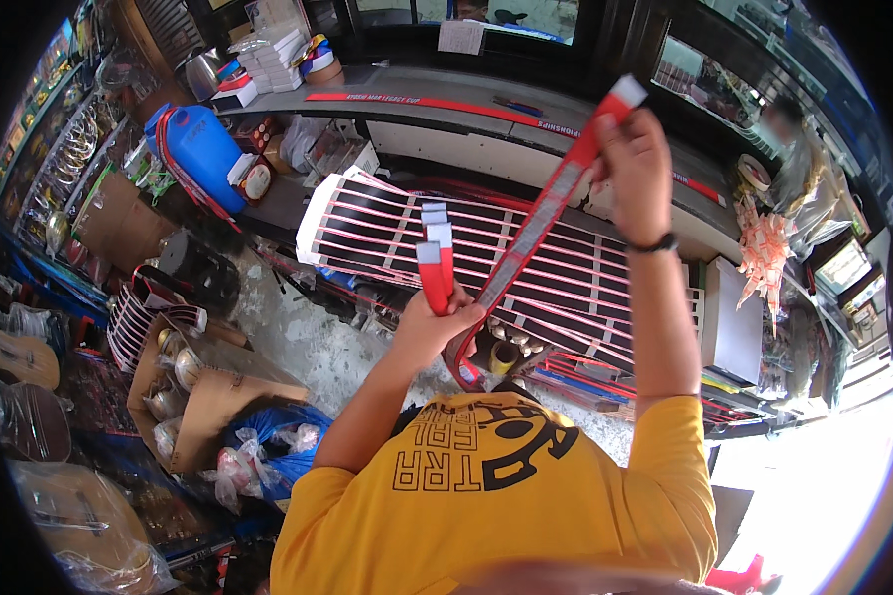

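Note:
My left hand (429, 329) is closed around several folded red ribbons (434, 278), their pale silver-white ends sticking up. One long red ribbon (544, 218) stretches diagonally from this hand up to my right hand (637, 174), with its greyish, lettered side showing. My right fingers pinch it just below its pale end. A loop of ribbon hangs below my left hand. Beneath both hands lies a long dark surface (367, 230) striped with narrow pink-and-white bands. Another red printed ribbon (437, 103) lies along the shelf beyond.
A blue plastic container (200, 159) stands at the far left, near stacked white boxes (273, 61). An open cardboard box (213, 382) and a blue plastic bag (303, 436) sit on the floor at left. A tape roll (753, 173) and orange-white ribbon bunch (762, 243) are at right.

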Demonstrator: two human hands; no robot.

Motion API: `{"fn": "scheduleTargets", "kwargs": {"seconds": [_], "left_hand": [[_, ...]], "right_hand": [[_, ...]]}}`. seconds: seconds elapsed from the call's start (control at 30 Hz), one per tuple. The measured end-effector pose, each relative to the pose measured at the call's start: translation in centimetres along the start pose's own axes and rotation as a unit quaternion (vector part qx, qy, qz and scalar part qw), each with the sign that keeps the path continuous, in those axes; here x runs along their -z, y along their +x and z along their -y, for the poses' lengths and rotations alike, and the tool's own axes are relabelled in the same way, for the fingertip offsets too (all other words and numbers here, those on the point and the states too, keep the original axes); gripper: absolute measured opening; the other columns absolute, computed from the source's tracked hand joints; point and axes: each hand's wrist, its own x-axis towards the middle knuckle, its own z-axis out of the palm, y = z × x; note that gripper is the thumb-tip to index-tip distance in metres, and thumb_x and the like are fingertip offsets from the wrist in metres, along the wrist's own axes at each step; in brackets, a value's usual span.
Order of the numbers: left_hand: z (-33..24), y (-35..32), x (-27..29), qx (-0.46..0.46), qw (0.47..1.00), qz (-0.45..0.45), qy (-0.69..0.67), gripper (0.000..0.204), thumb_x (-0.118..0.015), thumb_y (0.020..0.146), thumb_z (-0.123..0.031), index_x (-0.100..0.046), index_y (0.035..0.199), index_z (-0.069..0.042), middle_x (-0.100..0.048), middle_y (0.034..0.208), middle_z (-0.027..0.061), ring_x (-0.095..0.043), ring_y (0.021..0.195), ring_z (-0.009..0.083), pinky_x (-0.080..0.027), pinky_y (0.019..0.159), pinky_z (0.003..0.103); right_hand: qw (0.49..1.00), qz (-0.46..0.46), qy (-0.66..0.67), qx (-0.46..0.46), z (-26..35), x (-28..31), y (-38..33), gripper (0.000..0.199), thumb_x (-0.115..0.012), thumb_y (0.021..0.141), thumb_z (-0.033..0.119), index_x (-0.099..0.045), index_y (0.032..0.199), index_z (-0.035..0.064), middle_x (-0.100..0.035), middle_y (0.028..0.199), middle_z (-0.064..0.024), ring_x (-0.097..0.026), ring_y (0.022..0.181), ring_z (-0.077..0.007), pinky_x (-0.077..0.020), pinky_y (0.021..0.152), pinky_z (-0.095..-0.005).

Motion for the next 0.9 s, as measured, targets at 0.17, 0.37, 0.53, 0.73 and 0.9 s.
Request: {"fn": "scheduleTargets", "kwargs": {"seconds": [0.17, 0.37, 0.53, 0.73, 0.9], "left_hand": [[-1.7, -1.2, 3.1, 0.057, 0.992, 0.096, 0.062, 0.042, -0.076, 0.077, 0.004, -0.038, 0.07, -0.011, -0.066, 0.08, 0.0144, -0.064, 0.057, 0.0182, -0.048, 0.041, 0.029], [-3.7, -1.9, 8.4, 0.091, 0.99, 0.089, 0.055, 0.043, -0.077, 0.072, 0.004, -0.037, 0.071, -0.013, -0.067, 0.078, 0.0205, -0.06, 0.046, 0.0187, -0.045, 0.038, 0.026], [-8.6, -2.8, 14.3, 0.019, 0.996, -0.024, 0.079, 0.042, -0.075, 0.069, 0.004, -0.037, 0.075, -0.014, -0.066, 0.078, 0.0227, -0.053, 0.039, 0.0173, -0.04, 0.032, 0.027], [-15.3, -2.0, 18.4, 0.022, 0.985, -0.048, 0.165, 0.045, -0.08, 0.063, 0.002, -0.041, 0.078, -0.015, -0.062, 0.074, 0.0131, -0.056, 0.05, 0.0156, -0.041, 0.04, 0.025], [-18.3, 0.6, 19.5, 0.107, 0.968, 0.086, 0.209, 0.055, -0.087, 0.056, 0.001, -0.043, 0.084, -0.013, -0.067, 0.083, 0.012, -0.062, 0.071, 0.0143, -0.046, 0.064, 0.027]], "right_hand": [[0.992, -0.11, -0.059, 0.018, 1.9, 10.6, 8.8, 0.018, -0.064, 0.094, 0.019, -0.057, 0.097, 0.0024, -0.061, 0.07, -0.0031, -0.054, 0.049, -0.0095, -0.0428, 0.04, -0.0234], [0.971, -0.232, -0.059, 0.029, 3.2, 25.2, 17.4, 0.02, -0.07, 0.091, 0.019, -0.06, 0.099, 0.0038, -0.063, 0.075, -0.0038, -0.058, 0.056, -0.0106, -0.0491, 0.046, -0.0223], [0.96, -0.278, -0.029, 0.03, 5.2, 36.4, 21.0, 0.018, -0.07, 0.09, 0.016, -0.061, 0.102, 0.0045, -0.064, 0.078, -0.0029, -0.059, 0.059, -0.0106, -0.0517, 0.049, -0.023], [0.943, -0.32, -0.031, 0.091, 7.5, 48.4, 23.1, 0.017, -0.068, 0.092, 0.018, -0.062, 0.101, 0.0041, -0.065, 0.082, -0.0045, -0.06, 0.069, -0.0131, -0.0505, 0.062, -0.0236], [0.927, -0.357, -0.056, 0.094, 8.4, 57.5, 22.1, 0.021, -0.07, 0.092, 0.02, -0.062, 0.102, 0.0035, -0.065, 0.084, -0.0041, -0.059, 0.071, -0.012, -0.0489, 0.063, -0.0236]]}}
